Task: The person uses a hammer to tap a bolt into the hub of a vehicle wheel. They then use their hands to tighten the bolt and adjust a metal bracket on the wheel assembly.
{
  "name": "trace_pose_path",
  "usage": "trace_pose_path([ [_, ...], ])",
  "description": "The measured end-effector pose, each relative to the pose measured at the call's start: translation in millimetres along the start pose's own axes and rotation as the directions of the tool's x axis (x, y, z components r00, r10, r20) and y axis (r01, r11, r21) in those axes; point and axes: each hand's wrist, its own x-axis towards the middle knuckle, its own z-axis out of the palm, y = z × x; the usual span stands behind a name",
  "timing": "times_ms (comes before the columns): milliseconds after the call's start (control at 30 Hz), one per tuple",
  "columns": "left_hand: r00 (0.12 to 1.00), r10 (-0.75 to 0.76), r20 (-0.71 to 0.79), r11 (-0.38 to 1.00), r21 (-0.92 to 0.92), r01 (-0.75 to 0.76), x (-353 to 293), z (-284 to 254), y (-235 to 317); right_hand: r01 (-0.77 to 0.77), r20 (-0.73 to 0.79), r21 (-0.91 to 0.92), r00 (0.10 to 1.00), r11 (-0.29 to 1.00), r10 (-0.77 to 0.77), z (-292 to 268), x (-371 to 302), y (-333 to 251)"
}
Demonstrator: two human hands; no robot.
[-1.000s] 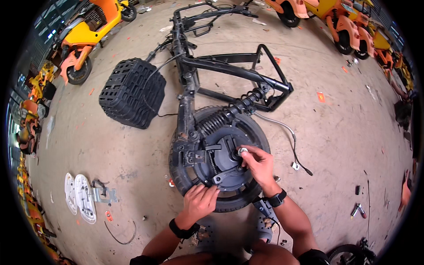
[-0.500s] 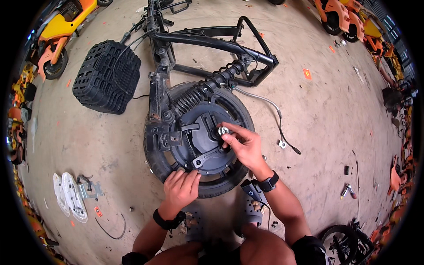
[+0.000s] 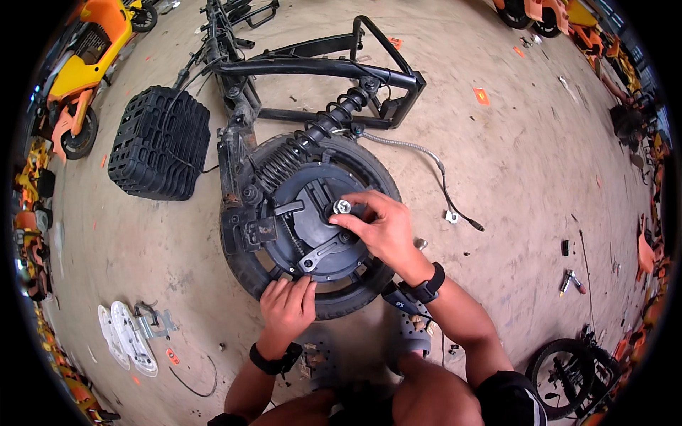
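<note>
A wheel with a dark hub cover (image 3: 316,213) lies on its side on the floor in front of me. At its centre my right hand (image 3: 383,226) pinches a shiny metal nut (image 3: 342,206) between thumb and forefinger, right at the axle. Whether the nut sits on the thread is hidden by the fingers. My left hand (image 3: 288,307) rests with curled fingers over the near side of the wheel's tyre (image 3: 341,305), by a flat grey metal arm (image 3: 321,257). A black coil-spring shock absorber (image 3: 298,153) slants across the wheel's far side.
The wheel is attached to a black frame (image 3: 312,69). A black plastic basket (image 3: 160,142) stands at left. White plates (image 3: 131,339) lie lower left, a cable (image 3: 433,160) trails at right, and another wheel (image 3: 565,376) is lower right. Orange and yellow scooters (image 3: 92,57) line the edges.
My view has shifted slightly, moving the wheel and frame left in the picture. The right thumb has moved round the nut to its near-left side. The left hand stays at the wheel's near side.
</note>
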Motion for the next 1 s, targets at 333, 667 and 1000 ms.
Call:
trace_pose_path([
  [333,1.000,0.017,0.022,0.999,0.031,-0.018,-1,0,-2,0.018,-0.084,-0.074,0.996,0.997,-0.024,8,-5,-5],
  [667,0.999,0.025,0.030,0.998,0.051,-0.026,-1,0,-3,0.068,-0.017,-0.066,0.997,0.995,-0.069,2,-5,-4],
  [1000,0.999,0.021,0.032,0.998,0.060,-0.023,-4,0,-4,-0.226,0.275,0.315,0.951,0.922,0.140,-1,0,7],
])
